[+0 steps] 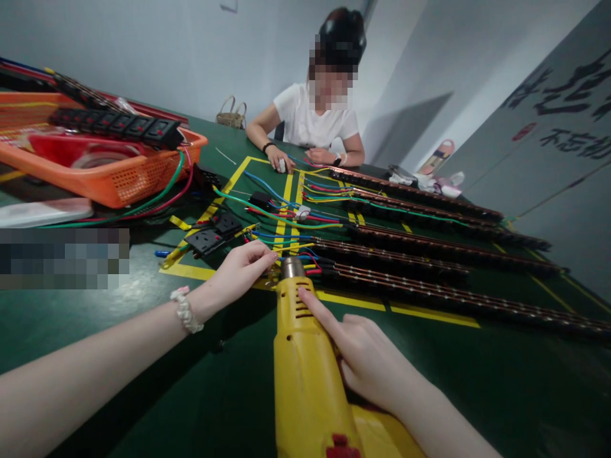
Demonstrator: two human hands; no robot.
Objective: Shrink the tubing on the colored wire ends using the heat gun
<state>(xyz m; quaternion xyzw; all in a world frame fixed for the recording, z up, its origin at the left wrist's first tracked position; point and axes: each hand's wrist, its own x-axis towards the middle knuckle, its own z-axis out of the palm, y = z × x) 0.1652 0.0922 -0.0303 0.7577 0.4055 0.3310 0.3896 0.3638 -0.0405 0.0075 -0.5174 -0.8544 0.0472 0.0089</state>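
My right hand [365, 346] is wrapped round a yellow heat gun [305, 356], its index finger stretched along the vents. The gun's metal nozzle [292, 268] points away from me at coloured wires [312, 259] that come out of the nearest long black strip [429, 286] with copper bars. Just left of the nozzle, my left hand [243, 267] is closed in a pinch among the wire ends; what exactly it grips is too small to make out. Black socket modules [212, 236] with wires lie beyond my left hand.
An orange basket [157, 178] holding a black socket strip [114, 124] stands at left. Several more wired strips [458, 245] lie across the green table [191, 381], marked with yellow tape [353, 301]. Opposite sits a person in a white shirt [305, 117], hands near a white object and wires.
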